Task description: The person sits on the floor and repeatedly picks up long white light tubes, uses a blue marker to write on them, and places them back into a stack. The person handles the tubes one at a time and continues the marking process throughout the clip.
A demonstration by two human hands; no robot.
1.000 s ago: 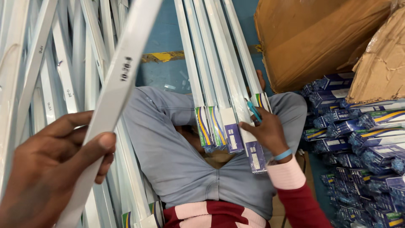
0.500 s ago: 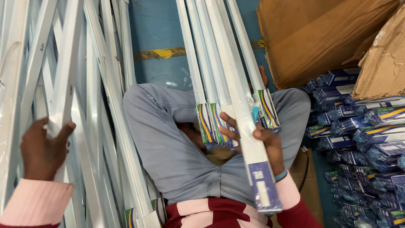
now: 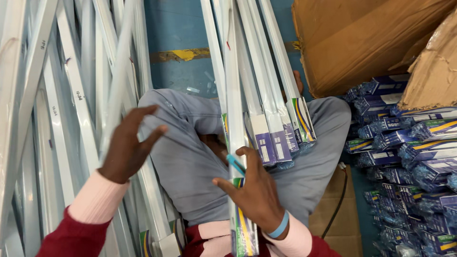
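A pile of bare white tubes fills the left side, slanting over the blue floor. Cardboard boxes sit upper right, with stacked blue packs below them. Boxed tubes lie across the grey trousers of the seated person. The left hand hovers over the bare tubes, fingers spread and gripping nothing. The right hand rests on one long boxed tube running up from the lap; the tube passes under the palm, thumb out to the left, fingers curled over its right edge beside a small teal tool.
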